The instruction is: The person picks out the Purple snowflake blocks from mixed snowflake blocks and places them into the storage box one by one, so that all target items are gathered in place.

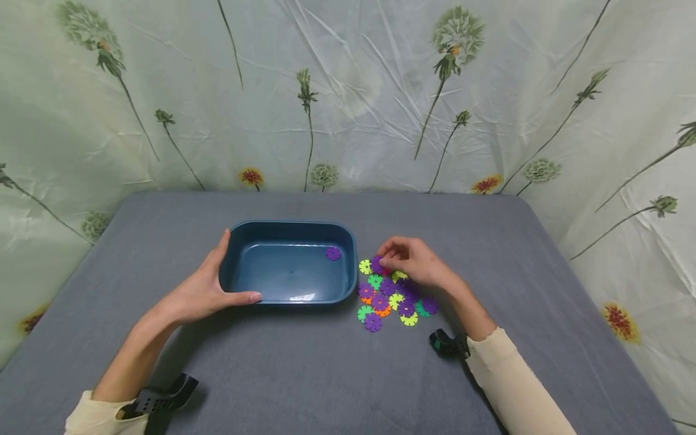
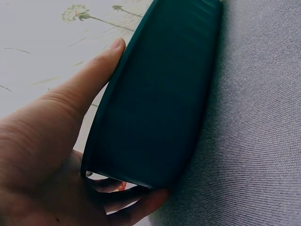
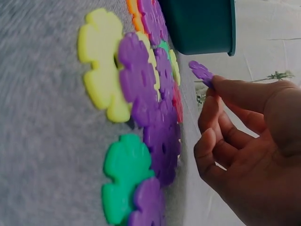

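Observation:
My left hand point(image 1: 190, 291) grips the left end of a blue plastic basin point(image 1: 290, 272), thumb along the near rim and fingers around the end wall. Inside the basin, toward its right side, lies one purple flower-shaped disc point(image 1: 333, 253). Just right of the basin, my right hand point(image 1: 417, 261) pinches another purple notched disc point(image 3: 201, 71) between thumb and fingertips, raised above the cloth in the right wrist view. Below that hand spreads a loose pile of similar discs in purple, yellow, green point(image 3: 127, 160), orange and red, many overlapping.
Grey cloth point(image 1: 304, 374) covers the table. A curtain with a dandelion print point(image 1: 359, 96) hangs behind and at both sides. Each wrist wears a black camera mount point(image 1: 448, 344). The pile sits close to the basin's right wall.

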Action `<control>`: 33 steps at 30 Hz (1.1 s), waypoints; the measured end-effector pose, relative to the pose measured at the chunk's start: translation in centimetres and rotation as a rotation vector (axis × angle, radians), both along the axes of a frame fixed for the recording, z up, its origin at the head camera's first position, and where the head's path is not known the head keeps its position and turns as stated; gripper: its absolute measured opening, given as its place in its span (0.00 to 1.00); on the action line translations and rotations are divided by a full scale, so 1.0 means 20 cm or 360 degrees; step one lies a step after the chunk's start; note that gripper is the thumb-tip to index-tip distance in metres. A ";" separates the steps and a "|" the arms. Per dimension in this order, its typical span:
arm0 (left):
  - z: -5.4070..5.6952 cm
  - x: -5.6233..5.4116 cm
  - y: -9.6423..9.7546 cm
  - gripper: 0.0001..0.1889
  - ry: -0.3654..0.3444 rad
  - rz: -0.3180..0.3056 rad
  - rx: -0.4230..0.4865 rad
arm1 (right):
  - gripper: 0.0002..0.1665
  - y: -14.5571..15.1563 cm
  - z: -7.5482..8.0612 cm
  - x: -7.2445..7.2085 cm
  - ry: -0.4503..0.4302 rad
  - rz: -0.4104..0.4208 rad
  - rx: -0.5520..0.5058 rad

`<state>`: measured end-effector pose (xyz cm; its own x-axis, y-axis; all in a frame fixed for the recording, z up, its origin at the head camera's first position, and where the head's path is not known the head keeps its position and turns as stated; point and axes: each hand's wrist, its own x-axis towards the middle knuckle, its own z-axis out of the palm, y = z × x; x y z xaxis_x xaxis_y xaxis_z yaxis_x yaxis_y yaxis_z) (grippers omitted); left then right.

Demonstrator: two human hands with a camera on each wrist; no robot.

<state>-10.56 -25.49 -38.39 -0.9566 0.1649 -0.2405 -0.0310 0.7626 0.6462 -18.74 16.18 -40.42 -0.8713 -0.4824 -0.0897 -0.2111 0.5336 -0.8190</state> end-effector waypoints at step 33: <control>0.00 0.00 -0.02 0.76 0.0015 -0.0064 0.0071 | 0.12 -0.11 0.08 -0.01 -0.0001 -0.0201 -0.0345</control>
<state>-10.62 -25.86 -38.45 -0.9511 0.2139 -0.2230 0.0056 0.7334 0.6798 -18.93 13.89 -38.90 -0.9258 -0.3780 0.0033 -0.1534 0.3676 -0.9173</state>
